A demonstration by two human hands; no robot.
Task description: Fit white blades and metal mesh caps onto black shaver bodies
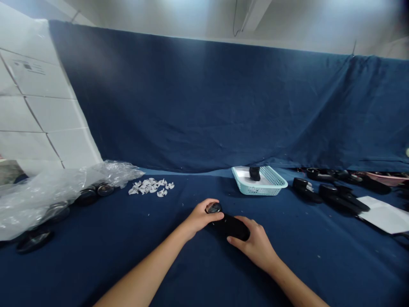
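A long black object [235, 227] with rounded edges lies at a slant between my hands, low over the blue cloth; its exact kind cannot be made out. At its left end is a round, glossy dark disc [214, 207]. My left hand [203, 216] pinches this disc between thumb and fingers. Whether the disc is fixed to the black object or only held against it, I cannot tell. My right hand [254, 239] wraps round the object's right end, thumb on the near side and fingers on the far side.
A pile of small white pieces [150, 186] lies left of centre. Behind my hands stands a light blue basket [260, 189] holding a black part [254, 173]. Clear plastic wrap [64, 192] and dark round parts [86, 196] are left; several black objects [340, 198] and white paper [385, 213] are right.
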